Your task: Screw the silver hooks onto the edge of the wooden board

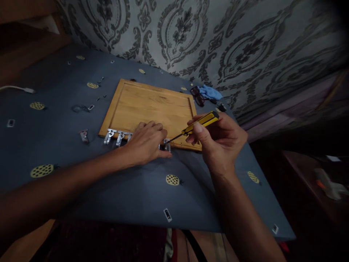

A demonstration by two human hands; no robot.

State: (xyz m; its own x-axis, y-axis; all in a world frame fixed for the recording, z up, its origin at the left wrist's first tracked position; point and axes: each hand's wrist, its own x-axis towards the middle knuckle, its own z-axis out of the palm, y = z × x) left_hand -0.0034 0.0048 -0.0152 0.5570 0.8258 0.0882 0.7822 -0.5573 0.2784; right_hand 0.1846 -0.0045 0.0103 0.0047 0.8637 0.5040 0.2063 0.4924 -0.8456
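A framed wooden panel [155, 105] lies flat on the table, with several metal hinges [120, 137] along its near edge. My right hand [219, 136] is closed around a yellow and black screwdriver [201, 123]. Its thin shaft slants down to the left, and the tip meets a metal hinge [167, 142] toward the panel's right side. My left hand [148, 142] rests over the near edge, fingers bent on the wood. That hinge sits between its thumb and index finger, and the hand partly covers another hinge. A loose hinge [84, 135] lies left of the panel.
The table bears a blue cloth with pineapple prints [172, 179]. Small screws [100, 79] lie beyond the panel's left side. Dark glasses [197, 96] and a blue cloth [209, 92] lie behind its right corner. A white cable [19, 88] is at far left; patterned wallpaper [182, 29] rises behind.
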